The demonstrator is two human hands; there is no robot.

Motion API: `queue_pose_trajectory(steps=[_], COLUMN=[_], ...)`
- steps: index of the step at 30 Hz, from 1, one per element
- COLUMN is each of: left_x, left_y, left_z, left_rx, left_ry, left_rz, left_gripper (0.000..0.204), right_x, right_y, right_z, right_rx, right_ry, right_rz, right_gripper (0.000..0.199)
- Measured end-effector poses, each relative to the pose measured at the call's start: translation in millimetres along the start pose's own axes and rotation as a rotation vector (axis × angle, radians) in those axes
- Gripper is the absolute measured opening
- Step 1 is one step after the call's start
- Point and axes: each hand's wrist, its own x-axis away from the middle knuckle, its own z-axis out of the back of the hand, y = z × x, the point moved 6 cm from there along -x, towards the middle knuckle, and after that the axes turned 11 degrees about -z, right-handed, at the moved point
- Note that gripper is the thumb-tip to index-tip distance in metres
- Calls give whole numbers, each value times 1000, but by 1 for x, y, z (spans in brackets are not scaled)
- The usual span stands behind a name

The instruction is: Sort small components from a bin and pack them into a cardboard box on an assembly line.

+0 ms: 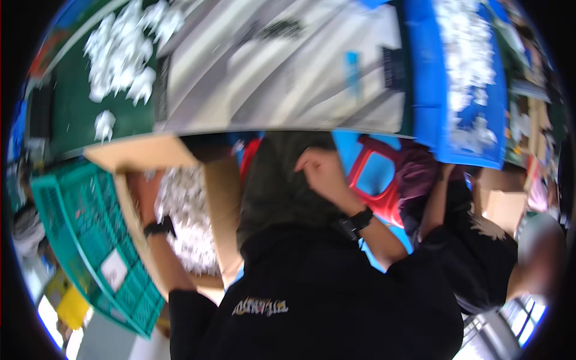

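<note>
My left hand [144, 187] reaches down into a cardboard box [222, 216] of small white pieces [187, 219], at its left wall. The flap and blur hide its fingers. A dark band circles that wrist. Over my dark-clad lap [288, 186] hovers or rests my right hand [321, 173], its fingers curled inward. Whether anything is inside them is hidden. A black watch [355, 225] is on the right wrist.
A table with a grey-striped surface [282, 72] lies ahead, with white pieces [123, 54] on green at its left. A blue bin [426, 78] holding white pieces stands right. A green crate [90, 240] is at left, a red stool [378, 174] and a seated person [462, 246] at right.
</note>
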Motion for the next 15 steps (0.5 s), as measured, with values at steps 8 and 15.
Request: queue_pose_trajectory(steps=[8, 15], left_x=[-11, -20], left_y=[24, 46], left_z=[5, 20], left_rx=[-146, 127], left_ry=[-2, 4], left_rz=[47, 95], left_gripper=[83, 74], right_x=[2, -2], right_y=[4, -6], right_z=[4, 5], right_rx=[-15, 5], right_ry=[71, 7], right_rz=[78, 52], right_gripper=[13, 11])
